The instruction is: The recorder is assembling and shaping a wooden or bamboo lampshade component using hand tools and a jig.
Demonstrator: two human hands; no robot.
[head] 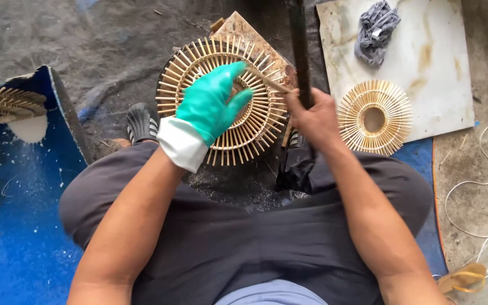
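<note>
Gloved left hand (213,101) presses the sunburst ring (224,93) flat; bare right hand (312,116) grips a dark tool (299,51), perhaps trimming. A finished-looking ring (375,117) lies at three o'clock.

A rough craft workshop set up at ground level. The person works low over a dusty grey concrete floor (86,39) littered with debris. Round sunburst frames made of thin bamboo sticks lie about: one large frame (221,101) on a worn wooden block (255,39), a smaller finished frame (375,117) on a stained white board (441,68), another at the left edge (1,104). A blue tarp (18,226), loose white cord (481,192) and a grey rag (375,33) surround them.
</note>
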